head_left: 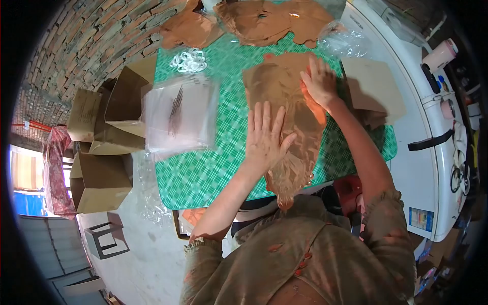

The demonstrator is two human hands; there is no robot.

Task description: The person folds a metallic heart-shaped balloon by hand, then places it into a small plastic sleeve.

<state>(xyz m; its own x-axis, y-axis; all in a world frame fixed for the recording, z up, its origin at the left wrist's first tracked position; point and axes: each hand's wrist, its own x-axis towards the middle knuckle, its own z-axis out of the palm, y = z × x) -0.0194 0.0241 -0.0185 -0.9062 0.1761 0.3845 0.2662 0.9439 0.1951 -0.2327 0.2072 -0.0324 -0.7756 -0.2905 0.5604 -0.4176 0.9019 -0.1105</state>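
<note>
A flat, shiny copper-coloured foil balloon [284, 96] lies lengthwise on the green checked tabletop [231, 109], its crinkled narrow end hanging over the near edge. My left hand [265, 133] rests flat on the left part of the foil, fingers spread. Toward the far right edge of the balloon, my right hand [321, 84] lies palm down with its fingers stretched out. A bright orange fold of foil [314, 103] shows just below it. Neither hand is closed around anything. What lies under the palms is hidden.
A stack of clear plastic bags [180, 114] lies at the left, with white loops [189, 61] behind it. More copper foil pieces [274, 23] cover the far edge. Right are clear plastic [345, 40], a beige sheet [373, 84] and a white fridge [414, 137]. Open cardboard boxes [104, 178] stand left.
</note>
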